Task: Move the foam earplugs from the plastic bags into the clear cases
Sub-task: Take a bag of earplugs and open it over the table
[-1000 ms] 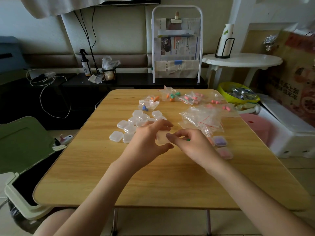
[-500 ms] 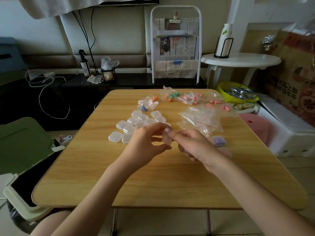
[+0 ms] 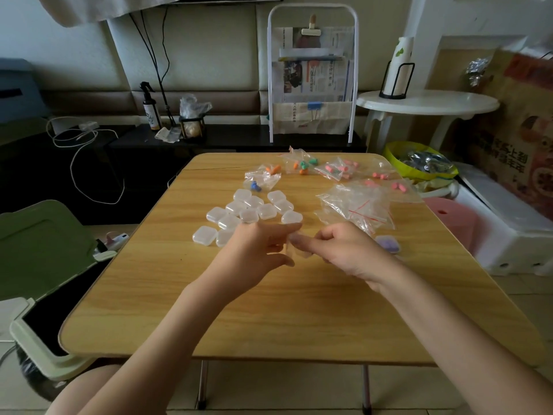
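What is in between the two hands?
A small clear case sits between the left hand and the right hand, pinched by both above the wooden table, as the head view shows.

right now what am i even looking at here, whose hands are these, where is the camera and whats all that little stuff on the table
No machine here: a person wears one wide-angle camera on the head, looking forward and down, so the arms come in from the bottom of the picture. The left hand and the right hand meet above a wooden table and together hold one small clear case; what is inside it cannot be seen. Behind the hands lies a cluster of clear cases. Further back lie small plastic bags with foam earplugs: orange and green, pink, blue. A heap of crumpled bags lies to the right, and beside the right hand a case with purple earplugs.
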Available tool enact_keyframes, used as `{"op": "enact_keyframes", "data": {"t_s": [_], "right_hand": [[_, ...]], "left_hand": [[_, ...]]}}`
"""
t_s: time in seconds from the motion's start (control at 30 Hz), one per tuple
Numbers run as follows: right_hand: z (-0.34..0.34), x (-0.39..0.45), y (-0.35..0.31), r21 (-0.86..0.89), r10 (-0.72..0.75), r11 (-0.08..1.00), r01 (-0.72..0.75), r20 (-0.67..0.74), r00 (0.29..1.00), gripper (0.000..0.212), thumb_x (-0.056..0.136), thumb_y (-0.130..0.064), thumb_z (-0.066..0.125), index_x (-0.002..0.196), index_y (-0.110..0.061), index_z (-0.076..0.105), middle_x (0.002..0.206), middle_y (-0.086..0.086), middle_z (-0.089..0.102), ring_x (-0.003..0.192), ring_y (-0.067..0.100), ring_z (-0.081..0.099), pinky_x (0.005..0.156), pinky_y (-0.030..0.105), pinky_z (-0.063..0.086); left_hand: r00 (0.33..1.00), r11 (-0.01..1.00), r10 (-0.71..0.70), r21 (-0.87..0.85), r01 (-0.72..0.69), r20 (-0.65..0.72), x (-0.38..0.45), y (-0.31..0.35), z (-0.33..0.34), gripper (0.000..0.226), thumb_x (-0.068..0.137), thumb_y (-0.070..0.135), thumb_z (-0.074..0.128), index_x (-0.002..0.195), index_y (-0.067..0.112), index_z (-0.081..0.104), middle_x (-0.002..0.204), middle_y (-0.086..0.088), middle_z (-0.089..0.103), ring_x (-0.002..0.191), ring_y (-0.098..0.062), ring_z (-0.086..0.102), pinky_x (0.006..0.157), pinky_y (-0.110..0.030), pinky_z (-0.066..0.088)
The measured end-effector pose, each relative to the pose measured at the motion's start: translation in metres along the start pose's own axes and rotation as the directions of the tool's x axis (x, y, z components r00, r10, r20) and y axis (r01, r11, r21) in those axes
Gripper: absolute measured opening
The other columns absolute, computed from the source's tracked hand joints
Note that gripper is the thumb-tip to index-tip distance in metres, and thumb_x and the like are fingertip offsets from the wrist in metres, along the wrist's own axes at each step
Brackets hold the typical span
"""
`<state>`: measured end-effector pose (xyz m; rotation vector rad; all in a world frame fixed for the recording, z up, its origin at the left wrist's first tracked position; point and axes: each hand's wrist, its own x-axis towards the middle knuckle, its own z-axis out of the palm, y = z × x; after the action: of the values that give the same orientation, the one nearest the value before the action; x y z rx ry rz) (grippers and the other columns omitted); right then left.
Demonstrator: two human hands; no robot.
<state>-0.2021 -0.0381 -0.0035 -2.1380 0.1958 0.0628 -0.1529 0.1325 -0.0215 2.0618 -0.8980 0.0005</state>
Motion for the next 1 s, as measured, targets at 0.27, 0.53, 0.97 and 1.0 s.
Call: {"op": "enact_keyframes", "data": {"t_s": [0.27, 0.53, 0.97, 1.0], "right_hand": [[-0.002, 0.000, -0.002, 0.083, -0.052, 0.995, 0.059, -0.081, 0.995, 0.045, 0.084, -0.053, 0.062, 0.074, -0.010, 0.059, 0.041, -0.011, 0.040, 0.036, 0.001, 0.036, 0.040, 0.014, 0.026], [-0.009, 0.003, -0.002, 0.564, -0.116, 0.824, 0.052, 0.078, 0.990, 0.043, 0.096, -0.013, 0.028, 0.094, -0.009, 0.071, 0.056, 0.001, 0.035, 0.046, 0.010, 0.020, 0.042, 0.022, 0.015], [-0.003, 0.003, 0.006, 0.030, -0.274, 0.958, 0.285, -0.193, 0.942, 0.018, 0.097, -0.020, 0.049, 0.092, -0.024, 0.066, 0.049, -0.011, 0.043, 0.049, 0.013, 0.037, 0.047, 0.025, 0.032], [-0.002, 0.005, 0.008, -0.031, -0.298, 0.954, 0.299, -0.224, 0.928, 0.009, 0.095, -0.024, 0.054, 0.090, -0.023, 0.061, 0.048, -0.011, 0.044, 0.047, 0.013, 0.037, 0.047, 0.026, 0.031]], "left_hand": [[0.998, 0.995, -0.061, -0.077, 0.064, 0.033, -0.003, -0.002, 0.007, 0.058, 0.077, -0.003, 0.073, 0.122, 0.018, 0.042, 0.102, 0.002, 0.069, 0.096, -0.002, 0.064, 0.082, -0.018, 0.053], [0.969, 0.765, -0.242, -0.603, 0.226, 0.056, -0.002, 0.012, 0.016, 0.034, 0.086, -0.002, 0.062, 0.114, 0.007, 0.044, 0.108, -0.010, 0.069, 0.099, -0.017, 0.068, 0.075, -0.027, 0.057], [0.912, 0.652, -0.373, -0.651, 0.389, 0.172, -0.001, 0.014, 0.006, 0.025, 0.094, 0.009, 0.052, 0.118, 0.005, 0.060, 0.113, -0.010, 0.068, 0.085, -0.020, 0.070, 0.059, -0.024, 0.052], [0.902, 0.677, -0.397, -0.611, 0.411, 0.168, -0.001, 0.014, 0.006, 0.026, 0.096, 0.008, 0.049, 0.120, 0.006, 0.059, 0.111, -0.008, 0.068, 0.079, -0.018, 0.069, 0.057, -0.024, 0.050]]}}
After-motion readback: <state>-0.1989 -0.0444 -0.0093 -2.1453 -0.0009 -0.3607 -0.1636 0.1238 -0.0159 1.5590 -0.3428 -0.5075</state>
